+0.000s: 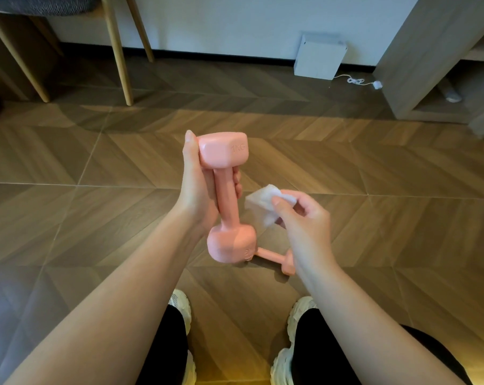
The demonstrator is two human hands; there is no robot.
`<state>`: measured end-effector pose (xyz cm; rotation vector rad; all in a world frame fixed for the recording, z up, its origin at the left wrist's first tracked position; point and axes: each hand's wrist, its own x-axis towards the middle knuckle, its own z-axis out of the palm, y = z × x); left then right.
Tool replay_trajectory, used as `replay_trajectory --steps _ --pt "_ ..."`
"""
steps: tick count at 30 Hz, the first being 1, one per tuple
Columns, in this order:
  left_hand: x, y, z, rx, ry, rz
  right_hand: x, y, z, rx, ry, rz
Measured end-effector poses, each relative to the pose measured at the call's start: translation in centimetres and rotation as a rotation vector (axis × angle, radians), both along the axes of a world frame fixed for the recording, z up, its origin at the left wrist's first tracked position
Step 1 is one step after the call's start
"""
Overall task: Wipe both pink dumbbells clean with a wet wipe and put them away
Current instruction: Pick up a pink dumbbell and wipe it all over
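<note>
My left hand (197,187) grips the handle of a pink dumbbell (227,195) marked 1KG, held nearly upright in front of me above the floor. My right hand (304,218) pinches a crumpled white wet wipe (265,204) just to the right of the handle, a small gap apart from it. A second pink dumbbell (276,258) lies on the wooden floor below, partly hidden behind the held dumbbell's lower head and my right wrist.
Wooden chair legs (121,56) stand at the far left. A white box (320,56) with a cable leans against the wall. An open wooden shelf unit (418,79) is at the far right. My shoes (293,323) are at the bottom.
</note>
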<state>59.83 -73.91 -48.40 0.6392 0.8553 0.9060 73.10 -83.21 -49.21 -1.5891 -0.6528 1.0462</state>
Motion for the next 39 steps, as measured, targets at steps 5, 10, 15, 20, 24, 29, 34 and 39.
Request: replay_trajectory --steps 5,10,15,20,24,29,34,39 --pt "0.4 0.1 -0.6 -0.028 -0.040 0.056 -1.3 -0.2 -1.2 -0.017 -0.176 0.301" --pt "0.2 0.3 -0.6 -0.010 -0.010 0.060 -0.3 0.4 -0.7 -0.093 0.106 0.313" --pt "0.1 0.3 -0.7 -0.026 -0.017 0.030 0.1 0.8 -1.2 -0.177 0.049 0.273" --pt "0.7 0.0 -0.8 -0.038 -0.027 0.004 -0.7 1.2 -1.2 -0.209 -0.041 0.331" --pt "1.1 -0.3 -0.8 -0.032 -0.031 -0.003 -1.1 1.1 -1.4 -0.246 -0.064 0.387" --pt "1.3 -0.4 -0.9 -0.019 -0.016 -0.027 -1.2 1.2 -1.4 -0.264 -0.023 0.374" --pt "1.5 -0.6 -0.6 -0.024 -0.001 -0.058 -0.9 1.3 -1.1 -0.280 0.024 0.297" --pt "1.3 -0.5 -0.6 -0.037 -0.026 -0.031 -0.3 0.9 -0.1 -0.281 -0.175 0.464"
